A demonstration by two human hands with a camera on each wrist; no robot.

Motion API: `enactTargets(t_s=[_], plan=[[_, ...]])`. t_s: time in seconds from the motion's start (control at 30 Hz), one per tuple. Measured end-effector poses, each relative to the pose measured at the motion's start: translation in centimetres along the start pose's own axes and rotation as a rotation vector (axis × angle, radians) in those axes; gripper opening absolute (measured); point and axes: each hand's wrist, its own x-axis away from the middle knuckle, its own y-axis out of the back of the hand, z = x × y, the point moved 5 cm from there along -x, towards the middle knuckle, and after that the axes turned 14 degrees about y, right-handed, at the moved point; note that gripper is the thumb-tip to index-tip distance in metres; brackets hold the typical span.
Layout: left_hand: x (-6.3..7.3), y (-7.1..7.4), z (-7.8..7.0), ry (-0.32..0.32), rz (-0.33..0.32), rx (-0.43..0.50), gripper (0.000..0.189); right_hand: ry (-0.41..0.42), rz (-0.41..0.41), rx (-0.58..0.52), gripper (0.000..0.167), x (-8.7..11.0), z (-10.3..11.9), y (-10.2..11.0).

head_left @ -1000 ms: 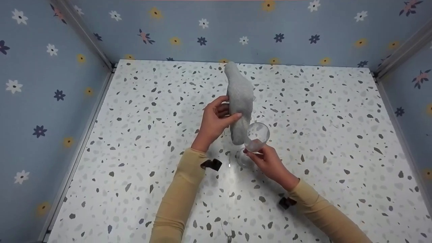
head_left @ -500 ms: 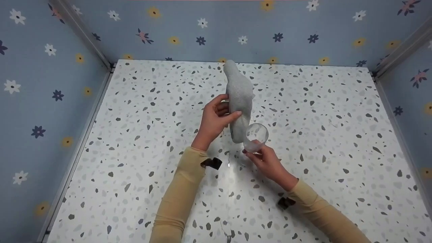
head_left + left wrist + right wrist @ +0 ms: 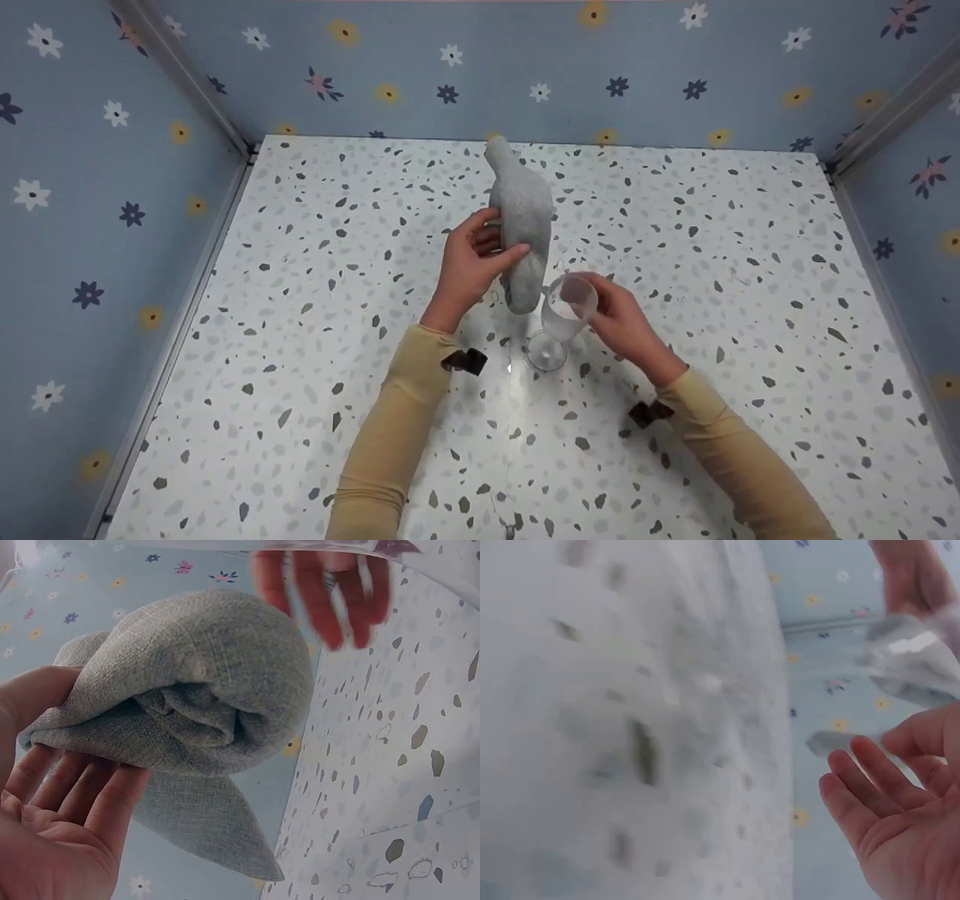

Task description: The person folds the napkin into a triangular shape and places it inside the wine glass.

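My left hand [image 3: 469, 262] grips a rolled grey cloth napkin [image 3: 526, 217], thumb on the near side and fingers behind it. In the left wrist view the napkin's rolled end [image 3: 217, 690] faces the camera, and a pointed corner [image 3: 217, 825] hangs below. A clear stemmed glass [image 3: 568, 319] stands just right of the napkin's lower end, its round foot on the table. My right hand [image 3: 626, 322] is beside the bowl, with its fingertips overlapping the rim in the head view. In the right wrist view its fingers [image 3: 874, 784] are extended and loosely bent.
The table [image 3: 360, 420] has a white, speckled top. Blue flowered panels [image 3: 510, 67] rise at the back and both sides. Dark wrist straps [image 3: 465, 361] stick out from both sleeves.
My right hand has come off the glass's stem and moved up and right beside the bowl. The napkin has shifted slightly left in my left hand. The glass's foot shows more clearly now.
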Motion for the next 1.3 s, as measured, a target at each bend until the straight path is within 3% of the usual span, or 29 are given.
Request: enactTargets(t_s=[0.2,0.47,0.83,1.1,1.3], plan=[[-0.8,-0.5,-0.7,-0.004,-0.006,-0.010,0.045,-0.030,0.000,-0.213,0.037,-3.1,-1.6,2.2],[-1.9,-1.5,-2.1,-0.013,0.006,0.049,0.046,-0.069,0.062,-0.351,0.045,-5.2,-0.8,1.7],[-2.3,-2.2,-2.5,0.009,0.030,0.073,0.045,-0.069,0.051,-0.385,0.049,-5.4,-0.5,1.4],[-2.8,-2.8,-3.1,0.046,0.045,0.045,0.049,-0.073,0.039,-0.348,0.048,-5.9,0.7,2.3],[-2.4,-3.2,-4.4,0.024,0.113,0.002,0.055,-0.065,0.039,-0.344,0.047,-6.3,1.7,3.3]])
